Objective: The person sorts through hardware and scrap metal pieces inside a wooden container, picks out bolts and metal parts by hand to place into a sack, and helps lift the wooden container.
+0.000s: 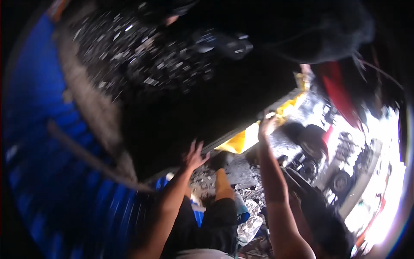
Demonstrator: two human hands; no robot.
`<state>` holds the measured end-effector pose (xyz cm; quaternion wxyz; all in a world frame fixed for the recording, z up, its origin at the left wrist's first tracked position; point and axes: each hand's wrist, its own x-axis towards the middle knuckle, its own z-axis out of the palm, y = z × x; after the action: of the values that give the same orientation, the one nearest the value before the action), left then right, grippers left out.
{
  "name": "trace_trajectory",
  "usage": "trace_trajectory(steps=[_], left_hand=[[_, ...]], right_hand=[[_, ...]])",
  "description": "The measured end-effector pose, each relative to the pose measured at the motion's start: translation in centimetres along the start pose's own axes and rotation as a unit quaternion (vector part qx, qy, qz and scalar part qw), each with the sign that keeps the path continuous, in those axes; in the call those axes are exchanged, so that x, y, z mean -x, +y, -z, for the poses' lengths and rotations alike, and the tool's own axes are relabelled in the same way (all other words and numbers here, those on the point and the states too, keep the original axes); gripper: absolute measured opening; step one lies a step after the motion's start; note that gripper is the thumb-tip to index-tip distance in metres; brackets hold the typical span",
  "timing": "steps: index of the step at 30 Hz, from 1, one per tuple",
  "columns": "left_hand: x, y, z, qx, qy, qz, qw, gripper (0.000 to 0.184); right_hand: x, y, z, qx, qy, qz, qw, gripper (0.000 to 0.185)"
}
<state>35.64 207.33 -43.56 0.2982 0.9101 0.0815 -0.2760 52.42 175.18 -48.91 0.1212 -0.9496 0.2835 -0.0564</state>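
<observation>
A large black panel-like object (pixel 207 112) spans the middle of the head view, its near edge slanting up to the right. My left hand (pixel 196 159) rests at that edge with fingers spread. Farther right, my right hand (pixel 268 125) has its fingers bent over the same edge, though blur hides their exact grip. Bright yellow material (pixel 241 140) shows along the underside of the edge, between and beyond my hands. What the black object is, I cannot make out.
Blue corrugated sheeting (pixel 39 129) curves along the left. Dark, shiny rubble (pixel 129 52) lies behind the panel. Another person's hand (pixel 305 70) is at its far right end. A wheel (pixel 340 182) and a red panel (pixel 338 93) stand right, in glare. Debris (pixel 252 220) surrounds my legs.
</observation>
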Motion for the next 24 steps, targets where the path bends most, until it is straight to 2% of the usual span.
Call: trace_trajectory(steps=[2,4,7,8,9,10,11,12,13,14,15,17,18,19,21,22,23,24], left_hand=[[0.1,-0.3,0.4,0.033,-0.036,0.021,0.999,0.066],[-0.1,-1.6,-1.1,-0.014,0.029,-0.030,0.999,0.065],[0.0,-1.7,0.2,0.020,0.087,-0.076,0.993,0.062],[-0.6,-1.8,1.4,0.036,0.114,-0.099,0.988,0.062],[-1.5,-1.3,2.8,0.004,0.150,-0.038,0.988,0.057],[-4.2,-1.4,5.2,0.203,-0.039,0.116,0.972,0.058],[-6.9,-4.6,-0.3,0.245,0.116,0.106,0.957,0.053],[-10.6,-7.3,-0.5,0.088,0.189,0.051,0.977,0.045],[-13.9,-9.6,-0.1,-0.072,0.253,-0.008,0.965,0.037],[-15.0,-9.1,4.0,0.207,0.283,0.173,0.920,0.031],[-18.4,-12.9,2.4,0.130,0.297,0.165,0.931,0.031],[-22.9,-18.4,3.6,0.108,0.269,0.153,0.945,0.034],[-24.6,-20.4,4.7,0.132,0.240,0.215,0.937,0.038],[-26.7,-22.8,4.6,0.125,0.284,0.279,0.909,0.050],[-30.9,-29.5,1.1,0.037,0.377,0.216,0.900,0.072],[-31.4,-29.7,0.2,0.013,0.398,0.231,0.888,0.066],[-31.7,-29.3,-0.1,-0.010,0.421,0.245,0.873,0.061],[-32.4,-28.9,0.4,-0.032,0.449,0.258,0.855,0.056]], right_hand=[[0.9,-1.4,-2.9,-0.009,-0.069,-0.086,0.994,0.071],[0.1,-3.9,-4.2,-0.009,-0.075,-0.153,0.985,0.080],[0.0,-6.7,-1.9,-0.038,-0.036,-0.168,0.984,0.093],[0.1,-7.6,-1.1,-0.026,-0.026,-0.135,0.990,0.095],[0.8,-8.1,-0.3,-0.013,-0.021,-0.103,0.994,0.097],[1.9,-7.9,-0.3,0.004,-0.020,-0.073,0.997,0.100],[0.8,-4.7,-2.9,0.043,-0.001,-0.051,0.998,0.100],[0.5,-4.0,-3.4,0.038,-0.008,-0.047,0.998,0.099],[0.3,-3.5,-3.9,0.033,-0.015,-0.044,0.998,0.099],[-0.2,-3.0,-4.2,0.041,-0.015,-0.045,0.998,0.095],[-0.1,-3.3,-4.2,0.071,-0.026,-0.047,0.996,0.092],[-0.2,-4.2,-3.8,0.162,-0.065,-0.033,0.984,0.085],[-0.2,-4.4,-4.0,0.286,-0.113,0.046,0.950,0.084],[-0.6,-4.4,-4.1,0.403,-0.155,0.125,0.893,0.083],[-1.1,-3.7,-3.8,0.609,-0.226,0.269,0.711,0.080],[-1.7,-0.8,-4.3,0.772,-0.186,0.319,0.517,0.074],[-2.3,2.3,-4.9,0.917,-0.050,0.386,0.085,0.068],[-2.9,5.4,-5.5,0.897,0.024,0.411,-0.164,0.063]])
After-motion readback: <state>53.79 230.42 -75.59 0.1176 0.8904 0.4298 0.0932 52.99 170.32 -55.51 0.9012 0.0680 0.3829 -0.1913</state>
